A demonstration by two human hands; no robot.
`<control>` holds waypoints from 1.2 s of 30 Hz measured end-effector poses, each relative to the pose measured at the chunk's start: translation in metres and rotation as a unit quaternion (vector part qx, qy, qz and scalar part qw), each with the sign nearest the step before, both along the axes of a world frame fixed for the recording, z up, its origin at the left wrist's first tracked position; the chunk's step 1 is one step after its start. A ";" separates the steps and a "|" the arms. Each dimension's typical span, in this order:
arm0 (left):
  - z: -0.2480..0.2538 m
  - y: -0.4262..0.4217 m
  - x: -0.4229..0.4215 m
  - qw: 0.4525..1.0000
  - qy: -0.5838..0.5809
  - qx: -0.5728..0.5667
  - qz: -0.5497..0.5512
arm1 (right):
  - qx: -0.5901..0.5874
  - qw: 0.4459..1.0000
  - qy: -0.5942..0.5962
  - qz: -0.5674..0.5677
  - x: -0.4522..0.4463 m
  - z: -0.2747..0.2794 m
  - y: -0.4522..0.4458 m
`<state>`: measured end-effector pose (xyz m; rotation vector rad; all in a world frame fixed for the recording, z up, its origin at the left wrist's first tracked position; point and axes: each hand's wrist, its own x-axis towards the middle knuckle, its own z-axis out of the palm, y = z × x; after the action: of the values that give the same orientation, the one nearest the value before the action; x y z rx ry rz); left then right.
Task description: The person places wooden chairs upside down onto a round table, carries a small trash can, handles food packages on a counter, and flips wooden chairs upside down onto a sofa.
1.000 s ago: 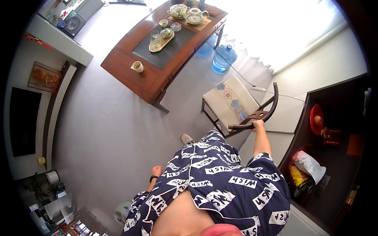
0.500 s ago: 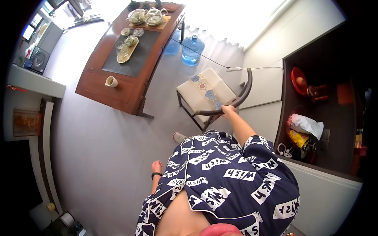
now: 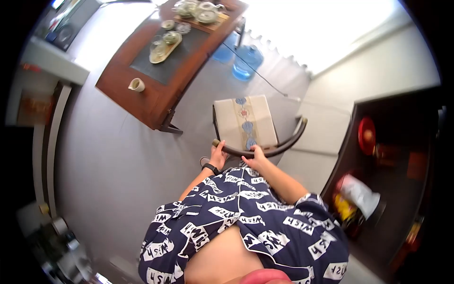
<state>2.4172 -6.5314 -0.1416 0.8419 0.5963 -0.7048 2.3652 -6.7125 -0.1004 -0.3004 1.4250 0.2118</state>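
A chair with a curved dark wooden back rail stands in front of me. Its cream seat cushion carries a floral strip down the middle. My right hand is closed around the middle of the rail. At the rail's left end, my left hand wraps its fingers on the wood, a black band on the wrist. The chair's legs are mostly hidden under the seat and rail.
A wooden tea table stands ahead to the left, bearing a cream pitcher and teaware. Blue water bottles sit behind it, with a cable nearby. An open dark cabinet is at my right.
My left hand has risen from my side onto the rail's left end. The chair has turned and moved nearer in view; my right hand still grips its rail.
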 end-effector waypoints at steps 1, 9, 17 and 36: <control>-0.011 -0.013 -0.001 0.997 0.023 -0.027 0.071 | 0.008 1.000 -0.020 0.009 0.003 -0.001 -0.006; 0.018 -0.062 0.031 0.947 0.159 0.178 0.215 | 0.154 0.878 -0.288 0.351 0.037 0.139 -0.110; 0.000 -0.069 0.016 0.930 0.115 0.208 0.279 | -0.481 0.327 -0.100 0.808 0.104 -0.044 -0.336; 0.009 -0.038 -0.028 0.909 0.015 0.299 0.290 | -0.041 0.019 0.105 0.993 0.091 -0.043 -0.306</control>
<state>2.3889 -6.5694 -0.1328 1.1417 1.0624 0.0276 2.4561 -7.0187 -0.1432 1.9150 0.1191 -2.0790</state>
